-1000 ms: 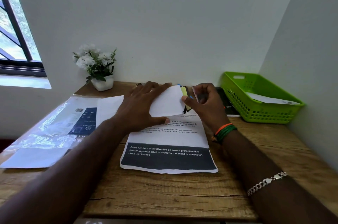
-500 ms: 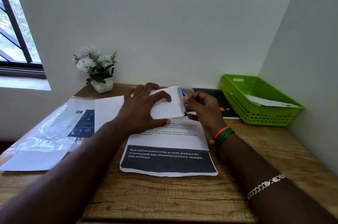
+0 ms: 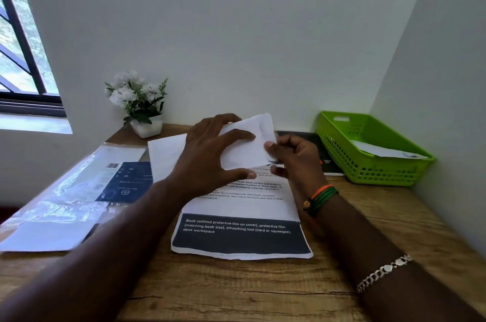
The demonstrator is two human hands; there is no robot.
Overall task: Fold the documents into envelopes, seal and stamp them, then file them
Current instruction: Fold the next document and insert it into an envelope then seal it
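Wooden desk (image 3: 236, 290): above the sheet (image 3: 244, 206) my left hand (image 3: 207, 161) grips the envelope (image 3: 247, 145), fingers spread round it; my right hand (image 3: 297, 161) pinches its right edge.

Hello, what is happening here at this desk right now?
A person holds a white envelope above a printed sheet on the wooden desk. The left hand grips it, and the right hand pinches its right edge. A green basket at the right already holds paper.
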